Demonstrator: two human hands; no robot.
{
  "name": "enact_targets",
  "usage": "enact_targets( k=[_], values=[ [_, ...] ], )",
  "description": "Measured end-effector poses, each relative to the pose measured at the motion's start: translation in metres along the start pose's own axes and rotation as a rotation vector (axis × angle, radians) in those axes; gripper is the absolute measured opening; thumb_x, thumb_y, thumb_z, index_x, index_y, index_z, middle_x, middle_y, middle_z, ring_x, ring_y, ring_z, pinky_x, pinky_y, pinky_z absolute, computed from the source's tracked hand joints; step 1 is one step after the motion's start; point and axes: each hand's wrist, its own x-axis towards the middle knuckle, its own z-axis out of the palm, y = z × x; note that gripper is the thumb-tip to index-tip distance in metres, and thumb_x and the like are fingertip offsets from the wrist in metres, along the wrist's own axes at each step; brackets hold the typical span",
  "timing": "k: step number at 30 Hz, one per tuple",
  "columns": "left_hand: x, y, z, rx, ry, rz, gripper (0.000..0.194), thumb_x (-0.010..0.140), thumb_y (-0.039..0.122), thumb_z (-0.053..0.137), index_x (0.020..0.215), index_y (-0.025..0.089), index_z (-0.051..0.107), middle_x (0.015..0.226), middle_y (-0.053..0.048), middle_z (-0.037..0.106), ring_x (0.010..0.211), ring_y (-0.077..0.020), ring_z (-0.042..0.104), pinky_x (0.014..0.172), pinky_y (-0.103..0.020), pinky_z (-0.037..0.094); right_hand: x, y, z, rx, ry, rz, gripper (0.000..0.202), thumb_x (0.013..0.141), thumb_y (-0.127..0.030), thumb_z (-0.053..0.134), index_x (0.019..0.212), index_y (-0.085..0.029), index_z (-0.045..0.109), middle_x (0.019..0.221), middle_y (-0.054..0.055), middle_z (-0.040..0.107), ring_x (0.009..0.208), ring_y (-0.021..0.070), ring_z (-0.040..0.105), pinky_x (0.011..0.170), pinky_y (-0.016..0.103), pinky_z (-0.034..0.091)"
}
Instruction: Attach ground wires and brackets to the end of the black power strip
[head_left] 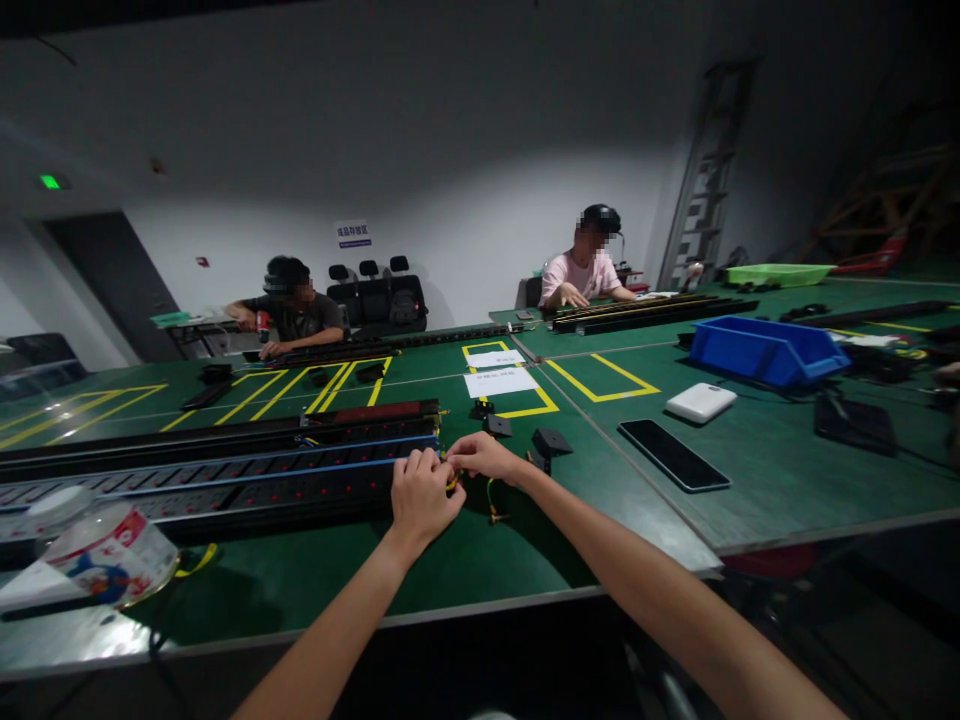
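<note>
My left hand [424, 497] is closed over the right end of a long black strip [315, 490] dotted with red. Close against it, my right hand [486, 457] pinches at the same end; what lies between its fingertips is hidden. A short yellow-green cable [492, 500] with a small plug hangs below the right hand onto the green table. Small black blocks [551, 442] lie just beyond the right wrist. Behind the strip runs another dark rail [375, 412] with a reddish top.
A clear tub with a printed label [112, 555] stands front left. To the right lie a black phone [673, 454], a white power bank [701, 402] and a blue bin [769, 350]. Paper labels [501, 382] lie ahead. Two people [292, 310] work across the table.
</note>
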Motion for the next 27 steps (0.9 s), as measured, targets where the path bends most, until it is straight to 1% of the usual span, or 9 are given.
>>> enact_targets(
  k=[7,17,23,27],
  values=[
    [0.000,-0.001,0.003,0.031,-0.005,-0.005,0.015,0.083,0.034,0.062,0.080,0.021,0.070,0.088,-0.008,0.060,0.092,-0.0255,0.050,0.079,-0.041,0.034,0.001,0.001,-0.001,-0.026,-0.032,-0.044,0.027,0.079,-0.038,0.067,0.085,-0.012,0.073,0.076,0.003,0.071,0.058,0.0098,0.056,0.050,0.019,0.040],
    [-0.002,-0.001,0.003,0.012,-0.002,-0.011,0.013,0.081,0.032,0.064,0.083,0.022,0.071,0.087,-0.007,0.057,0.090,-0.0240,0.049,0.079,-0.040,0.034,0.003,0.008,0.000,-0.008,-0.054,-0.012,0.027,0.077,-0.036,0.066,0.092,-0.014,0.073,0.078,0.003,0.070,0.057,0.0093,0.055,0.051,0.019,0.042],
    [-0.002,0.000,0.004,0.003,-0.002,-0.023,0.014,0.081,0.034,0.065,0.083,0.022,0.071,0.087,-0.007,0.057,0.090,-0.0242,0.049,0.079,-0.040,0.034,-0.001,0.000,0.003,0.005,-0.026,0.025,0.024,0.073,-0.031,0.067,0.088,-0.013,0.073,0.076,0.003,0.070,0.061,0.0115,0.058,0.052,0.020,0.042],
    [-0.003,0.001,0.004,0.004,-0.001,-0.031,0.012,0.080,0.032,0.066,0.083,0.022,0.071,0.086,-0.007,0.057,0.090,-0.0244,0.049,0.078,-0.040,0.034,-0.004,-0.007,0.003,0.000,-0.015,0.055,0.023,0.073,-0.031,0.068,0.088,-0.013,0.073,0.078,0.003,0.071,0.062,0.0115,0.058,0.053,0.021,0.043]
  ],
)
